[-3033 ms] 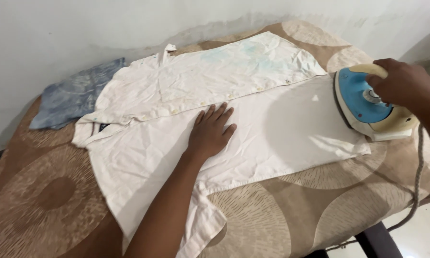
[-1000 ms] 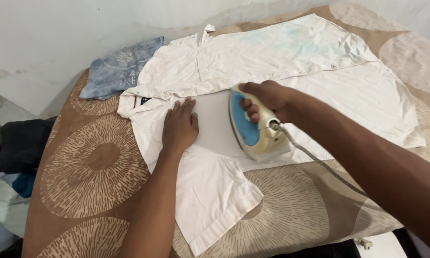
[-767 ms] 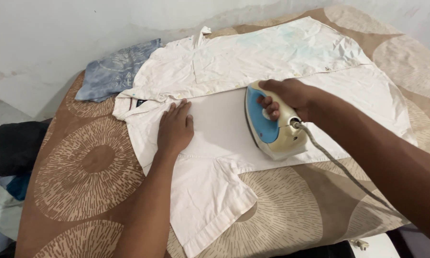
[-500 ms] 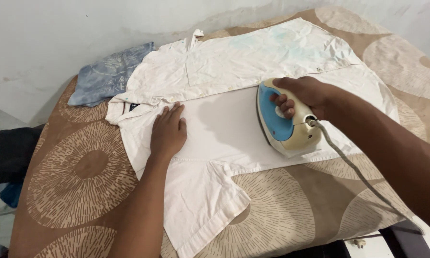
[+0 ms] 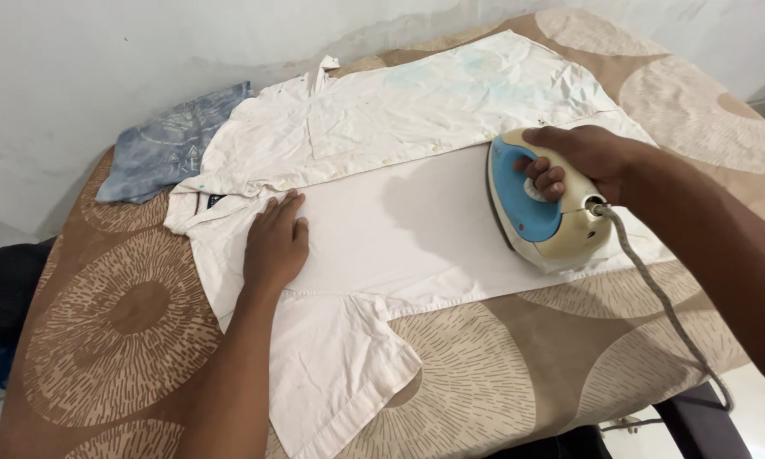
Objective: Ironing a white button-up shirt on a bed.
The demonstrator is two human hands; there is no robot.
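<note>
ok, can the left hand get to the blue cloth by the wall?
Probably yes. The left hand lies flat on the shirt, holding nothing, and only shirt lies between it and the blue cloth.

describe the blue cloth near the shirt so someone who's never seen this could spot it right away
Start at the table covered in a brown circle-patterned cloth, then go to its far-left corner by the white wall. The blue cloth lies crumpled there, touching the white shirt at the collar end. It is the only faded, mottled blue fabric; the iron is hard plastic.

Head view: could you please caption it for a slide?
Right hand runs an iron over a white shirt; left hand presses it flat.
</note>
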